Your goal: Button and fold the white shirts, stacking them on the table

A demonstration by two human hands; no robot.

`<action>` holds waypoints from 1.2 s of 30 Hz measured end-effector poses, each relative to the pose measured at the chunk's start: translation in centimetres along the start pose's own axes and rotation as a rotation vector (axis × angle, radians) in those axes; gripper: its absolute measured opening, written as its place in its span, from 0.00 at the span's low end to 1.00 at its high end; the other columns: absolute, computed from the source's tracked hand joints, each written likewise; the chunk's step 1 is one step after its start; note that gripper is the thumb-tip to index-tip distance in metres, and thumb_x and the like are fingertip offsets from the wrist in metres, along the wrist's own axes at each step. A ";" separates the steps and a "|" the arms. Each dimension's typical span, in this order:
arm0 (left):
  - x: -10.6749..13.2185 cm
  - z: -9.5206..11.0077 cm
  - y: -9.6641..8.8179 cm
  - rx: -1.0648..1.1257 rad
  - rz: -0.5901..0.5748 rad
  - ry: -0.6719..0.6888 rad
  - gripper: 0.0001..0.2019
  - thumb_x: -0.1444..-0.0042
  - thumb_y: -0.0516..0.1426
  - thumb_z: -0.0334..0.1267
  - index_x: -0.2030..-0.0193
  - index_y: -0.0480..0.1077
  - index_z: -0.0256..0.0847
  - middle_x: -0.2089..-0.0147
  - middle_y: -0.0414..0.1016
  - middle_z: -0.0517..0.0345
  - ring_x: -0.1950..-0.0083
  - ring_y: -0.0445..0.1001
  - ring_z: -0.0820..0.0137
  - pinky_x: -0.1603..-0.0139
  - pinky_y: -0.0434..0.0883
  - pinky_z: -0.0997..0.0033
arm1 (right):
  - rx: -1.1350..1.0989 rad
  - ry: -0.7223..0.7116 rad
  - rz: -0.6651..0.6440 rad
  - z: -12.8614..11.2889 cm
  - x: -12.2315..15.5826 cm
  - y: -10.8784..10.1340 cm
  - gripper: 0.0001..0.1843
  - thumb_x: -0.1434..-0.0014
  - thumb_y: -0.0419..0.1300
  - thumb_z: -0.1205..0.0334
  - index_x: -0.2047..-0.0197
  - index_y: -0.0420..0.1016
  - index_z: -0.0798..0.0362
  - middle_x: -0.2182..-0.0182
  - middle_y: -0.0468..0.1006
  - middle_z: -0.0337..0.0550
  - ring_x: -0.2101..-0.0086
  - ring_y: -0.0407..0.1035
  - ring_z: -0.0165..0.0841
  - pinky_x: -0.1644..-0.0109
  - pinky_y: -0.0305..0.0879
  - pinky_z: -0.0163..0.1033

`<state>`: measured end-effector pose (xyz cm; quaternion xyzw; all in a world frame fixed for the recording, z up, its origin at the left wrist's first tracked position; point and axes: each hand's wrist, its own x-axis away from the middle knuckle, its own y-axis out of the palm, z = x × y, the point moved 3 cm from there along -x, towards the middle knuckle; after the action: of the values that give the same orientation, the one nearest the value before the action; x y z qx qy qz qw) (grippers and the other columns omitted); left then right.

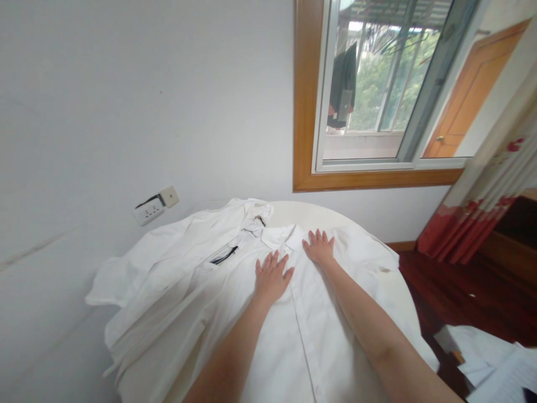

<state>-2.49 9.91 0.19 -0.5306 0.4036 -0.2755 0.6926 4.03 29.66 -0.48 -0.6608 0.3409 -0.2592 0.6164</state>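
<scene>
A white button-up shirt (310, 330) lies spread front-up on a round white table (302, 212). My left hand (272, 277) rests flat on its chest, fingers stretched out, just left of the button placket. My right hand (319, 247) lies flat with fingers spread near the shirt's collar (283, 235). A second white shirt (176, 252) with a black-trimmed pocket (224, 255) lies crumpled underneath to the left.
The table stands against a white wall with a power socket (153, 208). A wood-framed window (377, 95) is behind, a red-patterned curtain (482, 207) at right, dark wooden floor (453, 285) and white papers (490, 358) at the lower right.
</scene>
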 end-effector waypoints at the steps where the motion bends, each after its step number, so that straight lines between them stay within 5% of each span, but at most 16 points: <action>1: 0.0 0.0 0.0 0.000 0.002 -0.001 0.26 0.37 0.40 0.56 0.36 0.58 0.55 0.31 0.53 0.55 0.30 0.48 0.57 0.34 0.45 0.39 | -0.004 0.003 0.011 0.2 -0.1 0.1 0.38 0.36 0.31 0.39 0.30 0.44 0.52 0.31 0.42 0.53 0.34 0.35 0.48 0.37 0.32 0.62; 5: 0.0 0.1 0.0 -0.003 -0.005 -0.001 0.26 0.37 0.40 0.56 0.36 0.58 0.54 0.30 0.53 0.55 0.30 0.49 0.56 0.34 0.45 0.39 | -0.034 -0.081 0.013 2.1 -0.7 0.2 0.38 0.35 0.32 0.40 0.31 0.48 0.55 0.32 0.46 0.54 0.34 0.40 0.43 0.34 0.35 0.53; 10: 0.0 0.1 -0.1 -0.018 -0.009 -0.003 0.26 0.37 0.41 0.55 0.35 0.58 0.53 0.30 0.53 0.54 0.30 0.50 0.56 0.34 0.46 0.39 | -0.041 -0.309 0.000 6.4 -1.1 -0.2 0.32 0.34 0.36 0.43 0.33 0.54 0.48 0.33 0.50 0.43 0.34 0.42 0.36 0.34 0.36 0.47; 19: 0.0 0.1 -0.2 -0.033 -0.007 -0.007 0.26 0.37 0.40 0.56 0.35 0.58 0.54 0.31 0.54 0.55 0.30 0.50 0.57 0.34 0.46 0.40 | -0.021 -0.118 0.023 13.8 -2.0 0.1 0.33 0.35 0.36 0.41 0.33 0.54 0.45 0.33 0.50 0.44 0.35 0.43 0.42 0.35 0.39 0.59; 30: -0.1 0.0 0.3 -0.034 -0.002 0.010 0.27 0.37 0.39 0.58 0.36 0.57 0.54 0.31 0.53 0.55 0.30 0.49 0.57 0.35 0.45 0.39 | -0.013 -0.259 0.131 14.1 -2.6 -1.5 0.27 0.34 0.42 0.51 0.36 0.61 0.52 0.35 0.55 0.48 0.36 0.48 0.40 0.35 0.46 0.50; 34: 0.0 0.1 0.2 -0.042 -0.007 -0.003 0.26 0.37 0.40 0.57 0.36 0.57 0.55 0.30 0.53 0.55 0.30 0.48 0.56 0.35 0.46 0.39 | 0.071 -0.227 0.284 11.7 0.1 -2.7 0.25 0.34 0.44 0.56 0.37 0.61 0.50 0.34 0.54 0.49 0.35 0.45 0.43 0.35 0.39 0.56; 36: 0.0 0.1 0.2 -0.045 -0.005 -0.001 0.26 0.37 0.40 0.57 0.36 0.57 0.55 0.30 0.53 0.55 0.30 0.49 0.56 0.35 0.46 0.39 | 0.053 -0.252 0.235 9.9 2.0 -2.2 0.23 0.33 0.42 0.55 0.40 0.66 0.48 0.36 0.59 0.48 0.37 0.48 0.41 0.35 0.42 0.56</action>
<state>-2.45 10.04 0.05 -0.5471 0.4079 -0.2680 0.6801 13.15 34.45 0.47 -0.6271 0.3292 -0.1093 0.6974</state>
